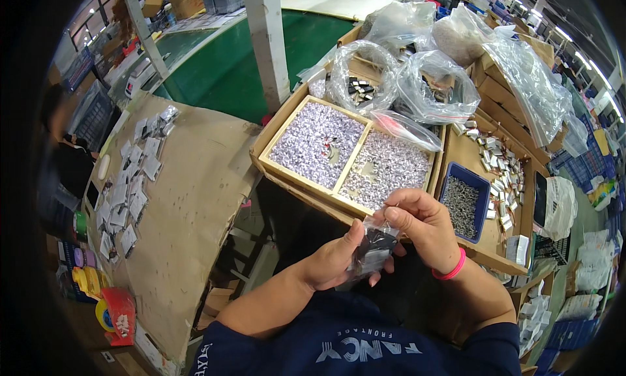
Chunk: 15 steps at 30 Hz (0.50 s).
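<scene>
- A person's left hand grips a small clear plastic bag from its left side, thumb on the far side and fingertips showing at the near right.
- The right hand, a pink band at its wrist, closes thumb and fingers on the bag's far end.
- Held in front of the person's dark blue shirt, the bag has its long axis running near to far, the far end leaning slightly right and pointing toward a two-part wooden tray.
- A dark item shows through the plastic; its own direction is hard to tell.
- Small pale pieces fill the tray's two compartments, just beyond the hands.
- Right of the right hand, a blue bin holds small metallic parts.
- At left, well apart from the hands, filled packets lie spread across a brown tabletop.
</scene>
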Tool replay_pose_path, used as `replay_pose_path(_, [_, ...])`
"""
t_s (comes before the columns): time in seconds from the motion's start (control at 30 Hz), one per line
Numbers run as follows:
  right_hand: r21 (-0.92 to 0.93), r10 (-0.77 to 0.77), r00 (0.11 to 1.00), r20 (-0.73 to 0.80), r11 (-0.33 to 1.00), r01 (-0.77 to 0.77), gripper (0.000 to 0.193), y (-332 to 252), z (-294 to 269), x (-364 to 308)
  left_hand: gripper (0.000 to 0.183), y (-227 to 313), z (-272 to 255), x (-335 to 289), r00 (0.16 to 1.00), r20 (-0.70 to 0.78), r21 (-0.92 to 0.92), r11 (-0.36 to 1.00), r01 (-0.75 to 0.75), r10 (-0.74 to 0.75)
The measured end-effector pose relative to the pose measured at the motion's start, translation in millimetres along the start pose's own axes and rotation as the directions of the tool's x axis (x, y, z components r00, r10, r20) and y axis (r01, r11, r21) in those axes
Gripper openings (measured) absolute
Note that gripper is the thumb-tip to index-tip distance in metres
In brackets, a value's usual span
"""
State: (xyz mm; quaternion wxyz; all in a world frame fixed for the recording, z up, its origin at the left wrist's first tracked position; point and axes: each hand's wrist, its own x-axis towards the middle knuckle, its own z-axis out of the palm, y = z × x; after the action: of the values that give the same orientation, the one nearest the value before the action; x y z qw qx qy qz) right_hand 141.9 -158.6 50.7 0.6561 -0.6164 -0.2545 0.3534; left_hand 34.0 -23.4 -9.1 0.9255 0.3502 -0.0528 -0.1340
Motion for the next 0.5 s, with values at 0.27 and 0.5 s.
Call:
replay_pose_path(0.27, [-0.096,-0.14,0.99,-0.028,0.986,0.137,0.012,11.7,7.2,-1.8,0.07,-3.1,-4.7,2.6,0.999,-0.024,-0.043,0.999,0.031,-0.032])
replay_pose_path(0.5, [-0.633,-0.39,0.841,0.374,0.555,0.539,0.024,-10.0,-6.2,9.9,0.055,4.7,-12.3,-4.9,0.995,-0.054,0.027,0.996,-0.084,0.086])
